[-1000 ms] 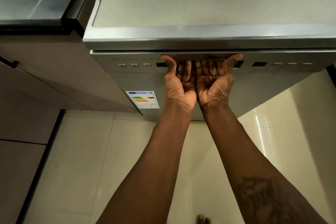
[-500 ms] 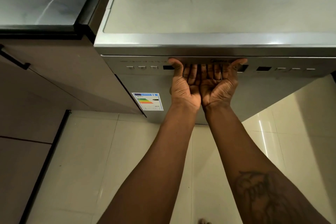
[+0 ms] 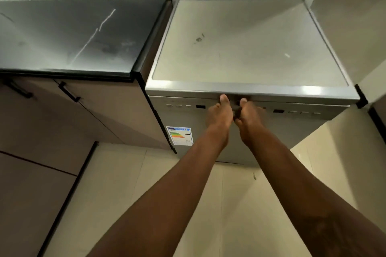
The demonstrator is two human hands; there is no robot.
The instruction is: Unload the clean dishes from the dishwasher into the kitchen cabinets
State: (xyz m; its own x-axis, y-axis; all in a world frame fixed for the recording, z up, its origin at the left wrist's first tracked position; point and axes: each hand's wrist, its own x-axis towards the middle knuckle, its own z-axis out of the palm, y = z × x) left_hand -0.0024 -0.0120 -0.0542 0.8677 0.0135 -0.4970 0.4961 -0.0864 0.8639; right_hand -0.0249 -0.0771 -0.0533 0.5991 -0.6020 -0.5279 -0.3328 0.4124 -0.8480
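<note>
Head view: the dishwasher (image 3: pixel 250 52) sits centre frame, door shut. Left hand (image 3: pixel 219 117) and right hand (image 3: pixel 250 118) meet side by side under the door's top lip (image 3: pixel 250 92), which runs left-right; fingers hooked upward, hidden. Both equally near.

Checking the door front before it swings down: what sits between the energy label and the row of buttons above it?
Nothing: the head view shows bare grey door between the energy label and the buttons.

Dishwasher door (image 3: pixel 229 131) shut; floor (image 3: pixel 129 194) clear.
</note>
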